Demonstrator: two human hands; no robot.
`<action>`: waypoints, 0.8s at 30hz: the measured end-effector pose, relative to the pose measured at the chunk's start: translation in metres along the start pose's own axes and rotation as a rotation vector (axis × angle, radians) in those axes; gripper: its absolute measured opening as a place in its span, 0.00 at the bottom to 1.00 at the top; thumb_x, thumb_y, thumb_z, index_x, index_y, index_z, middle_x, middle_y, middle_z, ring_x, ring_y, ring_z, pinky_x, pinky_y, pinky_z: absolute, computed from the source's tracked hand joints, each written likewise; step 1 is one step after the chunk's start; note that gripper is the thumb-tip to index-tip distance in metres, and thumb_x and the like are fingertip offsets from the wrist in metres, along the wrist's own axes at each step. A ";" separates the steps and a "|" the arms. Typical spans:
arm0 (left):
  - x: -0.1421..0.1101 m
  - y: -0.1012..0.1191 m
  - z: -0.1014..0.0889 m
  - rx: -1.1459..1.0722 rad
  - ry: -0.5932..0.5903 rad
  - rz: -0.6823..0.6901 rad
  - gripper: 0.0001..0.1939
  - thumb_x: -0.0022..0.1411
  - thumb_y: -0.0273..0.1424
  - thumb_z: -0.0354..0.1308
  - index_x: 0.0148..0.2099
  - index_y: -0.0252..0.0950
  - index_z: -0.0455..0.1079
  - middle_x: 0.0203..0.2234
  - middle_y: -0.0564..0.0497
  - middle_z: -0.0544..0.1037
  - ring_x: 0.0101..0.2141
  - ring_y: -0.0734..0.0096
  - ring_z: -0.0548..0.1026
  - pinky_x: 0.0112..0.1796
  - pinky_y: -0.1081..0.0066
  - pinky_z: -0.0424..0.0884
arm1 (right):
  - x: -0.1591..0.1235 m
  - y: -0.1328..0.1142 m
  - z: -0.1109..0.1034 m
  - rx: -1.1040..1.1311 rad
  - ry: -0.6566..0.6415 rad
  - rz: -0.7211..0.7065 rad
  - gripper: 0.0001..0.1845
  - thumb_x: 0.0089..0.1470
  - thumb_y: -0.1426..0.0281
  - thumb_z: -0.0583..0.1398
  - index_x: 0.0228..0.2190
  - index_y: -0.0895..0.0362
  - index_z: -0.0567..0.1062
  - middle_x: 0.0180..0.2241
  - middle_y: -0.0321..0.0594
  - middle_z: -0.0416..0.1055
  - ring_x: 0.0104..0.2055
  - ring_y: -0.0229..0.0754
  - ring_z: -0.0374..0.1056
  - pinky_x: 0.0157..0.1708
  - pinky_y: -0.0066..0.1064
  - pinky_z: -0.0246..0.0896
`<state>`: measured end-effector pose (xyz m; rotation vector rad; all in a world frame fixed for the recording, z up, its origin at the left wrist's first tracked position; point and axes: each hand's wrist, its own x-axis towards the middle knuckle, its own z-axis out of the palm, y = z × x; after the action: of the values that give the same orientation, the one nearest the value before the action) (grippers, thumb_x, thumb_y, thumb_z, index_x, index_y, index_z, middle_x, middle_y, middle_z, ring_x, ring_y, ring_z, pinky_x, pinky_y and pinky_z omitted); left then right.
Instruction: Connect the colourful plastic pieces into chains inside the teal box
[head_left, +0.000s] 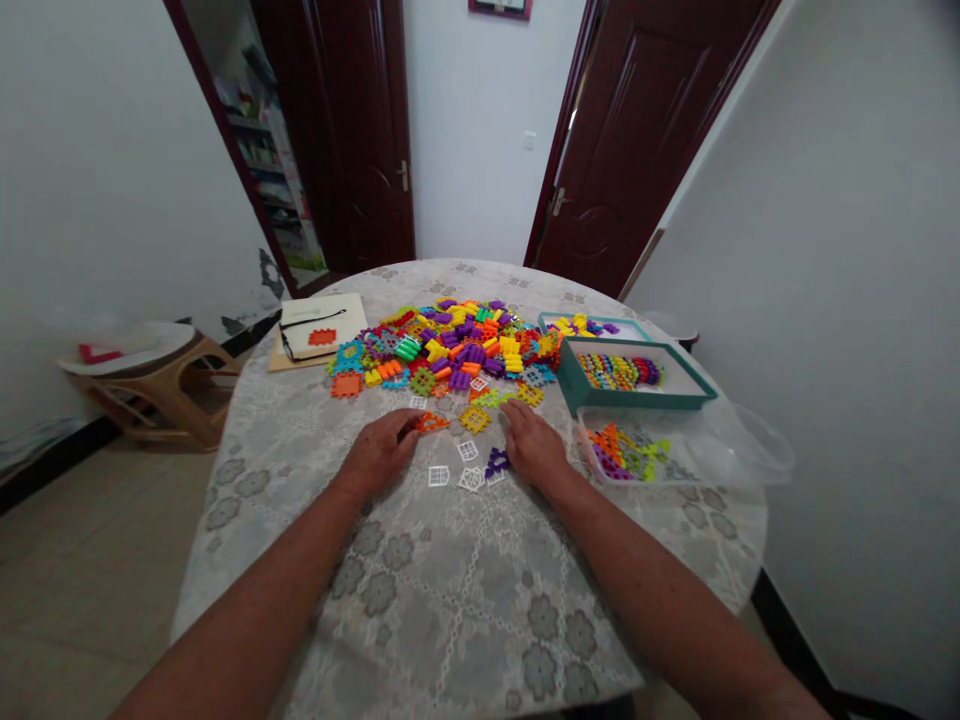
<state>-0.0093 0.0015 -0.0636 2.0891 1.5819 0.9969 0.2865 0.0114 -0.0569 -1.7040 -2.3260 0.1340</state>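
My left hand [382,452] pinches an orange triangular lattice building piece [432,422] at its left corner, low over the cloth. Across from it, my right hand [531,440] has its fingers bent together at the right end of a yellow-green triangular building piece [491,398]. A yellow square building piece [475,418] lies between the hands. Beside the right wrist is a purple triangular piece [496,462]. Several small white window-like pieces, among them a square one [438,476] and a round one [472,480], lie nearer to me.
Beyond the hands spreads a heap of colourful plastic pieces [457,345]. At right stand a green box of beads [637,405] and a clear plastic container [675,470] with more pieces. Back left, a pale board [345,310] carries a strap and an orange square [322,337].
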 end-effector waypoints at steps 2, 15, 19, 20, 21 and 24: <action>-0.001 0.000 -0.002 -0.028 0.004 -0.022 0.20 0.64 0.39 0.57 0.54 0.39 0.79 0.45 0.44 0.86 0.44 0.57 0.82 0.52 0.57 0.77 | 0.005 -0.001 -0.006 -0.015 -0.031 -0.004 0.32 0.67 0.75 0.52 0.70 0.54 0.63 0.74 0.49 0.56 0.69 0.48 0.65 0.64 0.41 0.66; 0.008 -0.028 -0.006 -0.489 0.258 -0.319 0.27 0.55 0.43 0.68 0.54 0.35 0.79 0.44 0.44 0.85 0.43 0.56 0.82 0.49 0.57 0.79 | 0.063 -0.020 -0.012 -0.207 -0.189 -0.074 0.29 0.67 0.74 0.54 0.67 0.52 0.66 0.62 0.53 0.68 0.56 0.47 0.74 0.51 0.34 0.70; 0.008 -0.027 -0.004 -0.491 0.254 -0.317 0.26 0.56 0.42 0.66 0.55 0.35 0.79 0.44 0.45 0.84 0.43 0.58 0.82 0.49 0.57 0.79 | 0.075 -0.021 -0.010 -0.212 -0.227 -0.085 0.28 0.67 0.76 0.53 0.66 0.52 0.68 0.58 0.52 0.71 0.59 0.48 0.71 0.55 0.35 0.67; 0.008 -0.027 -0.004 -0.474 0.249 -0.314 0.25 0.57 0.41 0.66 0.55 0.36 0.79 0.44 0.45 0.84 0.43 0.58 0.81 0.50 0.56 0.79 | 0.076 -0.021 -0.011 -0.216 -0.236 -0.080 0.27 0.67 0.75 0.53 0.65 0.52 0.68 0.58 0.52 0.71 0.58 0.49 0.72 0.55 0.36 0.66; 0.009 -0.027 -0.003 -0.455 0.242 -0.307 0.24 0.57 0.40 0.65 0.55 0.36 0.79 0.44 0.45 0.85 0.44 0.58 0.81 0.51 0.56 0.79 | 0.076 -0.020 -0.011 -0.220 -0.241 -0.074 0.27 0.68 0.75 0.53 0.65 0.52 0.68 0.59 0.52 0.71 0.58 0.49 0.72 0.55 0.36 0.67; 0.009 -0.026 -0.002 -0.408 0.213 -0.272 0.24 0.57 0.37 0.62 0.56 0.37 0.79 0.46 0.46 0.85 0.46 0.58 0.81 0.54 0.57 0.77 | 0.071 -0.016 -0.017 -0.232 -0.256 -0.080 0.26 0.66 0.73 0.55 0.63 0.53 0.69 0.59 0.53 0.70 0.55 0.52 0.73 0.52 0.37 0.67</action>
<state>-0.0274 0.0182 -0.0762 1.4950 1.5461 1.3405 0.2556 0.0726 -0.0267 -1.7861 -2.6853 0.0726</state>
